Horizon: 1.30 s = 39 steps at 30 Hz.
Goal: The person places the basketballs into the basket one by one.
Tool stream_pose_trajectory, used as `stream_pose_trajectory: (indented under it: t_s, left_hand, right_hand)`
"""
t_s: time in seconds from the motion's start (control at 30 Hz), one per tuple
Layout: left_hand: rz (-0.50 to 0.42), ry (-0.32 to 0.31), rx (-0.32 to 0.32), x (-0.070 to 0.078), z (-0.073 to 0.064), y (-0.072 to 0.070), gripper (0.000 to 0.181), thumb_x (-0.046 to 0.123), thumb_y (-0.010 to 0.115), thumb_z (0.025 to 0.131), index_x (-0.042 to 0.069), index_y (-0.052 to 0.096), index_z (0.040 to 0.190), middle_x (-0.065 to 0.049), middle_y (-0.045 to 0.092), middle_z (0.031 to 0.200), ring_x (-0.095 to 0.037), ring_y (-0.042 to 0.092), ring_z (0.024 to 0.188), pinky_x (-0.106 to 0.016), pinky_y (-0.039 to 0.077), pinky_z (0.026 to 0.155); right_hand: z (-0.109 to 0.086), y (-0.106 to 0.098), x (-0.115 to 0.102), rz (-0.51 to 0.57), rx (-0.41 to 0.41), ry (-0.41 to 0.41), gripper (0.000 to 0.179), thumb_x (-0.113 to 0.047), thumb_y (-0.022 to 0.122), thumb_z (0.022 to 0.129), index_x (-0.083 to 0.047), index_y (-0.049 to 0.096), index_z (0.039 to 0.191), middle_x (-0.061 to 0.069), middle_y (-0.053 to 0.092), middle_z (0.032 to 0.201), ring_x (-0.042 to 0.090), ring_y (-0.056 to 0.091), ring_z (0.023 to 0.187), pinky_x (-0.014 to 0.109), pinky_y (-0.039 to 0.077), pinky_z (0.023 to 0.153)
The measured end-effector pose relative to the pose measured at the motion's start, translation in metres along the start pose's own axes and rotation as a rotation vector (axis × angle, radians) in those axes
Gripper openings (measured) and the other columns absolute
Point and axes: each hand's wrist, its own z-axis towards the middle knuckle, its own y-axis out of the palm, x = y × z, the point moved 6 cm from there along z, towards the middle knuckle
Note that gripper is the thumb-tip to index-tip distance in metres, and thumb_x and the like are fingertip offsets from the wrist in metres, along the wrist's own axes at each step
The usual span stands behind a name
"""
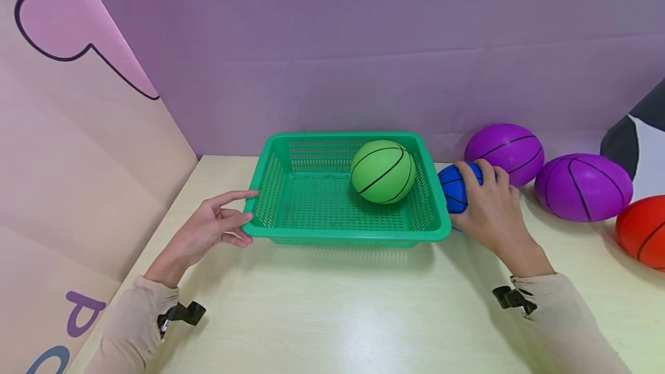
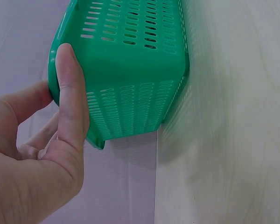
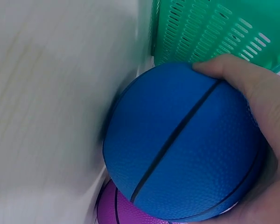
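A green plastic basket [image 1: 337, 234] with slotted walls stands on the table, a light green ball [image 1: 383, 172] lying inside toward its right end. At the left end, my left hand [image 1: 210, 227] pinches the basket's rim between thumb and fingers, the rim showing closely in the left wrist view. Just outside the basket's right wall is a blue ball [image 3: 182, 144] with black lines. My right hand [image 1: 490, 206] grips this ball from above and the right side, fingers spread over its top and thumb toward the basket. The basket's rim hides part of the ball in the head view.
Two purple balls [image 1: 506, 152] sit behind and right of the right hand, against the back wall [image 1: 332, 85]. An orange-red ball [image 1: 644, 232] lies farther right, cut off by the frame. A printed panel [image 1: 62, 189] borders the pale wooden table [image 1: 337, 310] at left.
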Motion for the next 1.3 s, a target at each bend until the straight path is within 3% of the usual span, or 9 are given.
stream_pose_trajectory:
  t_s: [0.37,0.83,1.3]
  left_hand:
    - [-0.015,0.010,-0.013,0.002,0.000,0.001,0.058,0.008,0.066,0.096,0.005,0.042,0.149,-0.008,0.069,0.076,-0.026,0.072,0.071,-0.046,0.060,0.074]
    - [-0.013,0.013,-0.014,0.002,-0.001,0.000,0.058,0.009,0.067,0.096,0.005,0.043,0.149,-0.008,0.069,0.076,-0.027,0.072,0.071,-0.047,0.060,0.075]
    - [-0.021,0.016,-0.018,0.001,-0.001,0.001,0.059,0.009,0.066,0.096,0.005,0.041,0.149,-0.009,0.070,0.076,-0.026,0.073,0.071,-0.046,0.061,0.074]
  right_hand:
    - [-0.005,-0.009,0.003,0.035,0.025,0.014,0.096,-0.036,0.087,0.068,-0.010,0.039,0.147,0.031,0.034,0.143,0.059,0.031,0.126,0.079,0.034,0.082]
    - [-0.016,-0.059,0.002,0.092,0.179,0.006,0.097,-0.027,0.090,0.063,-0.011,0.043,0.146,0.026,0.035,0.146,0.052,0.031,0.131,0.075,0.036,0.080]
    - [-0.016,-0.096,-0.016,0.119,0.299,-0.070,0.093,-0.025,0.089,0.063,-0.017,0.047,0.145,0.024,0.036,0.148,0.050,0.031,0.135,0.079,0.035,0.092]
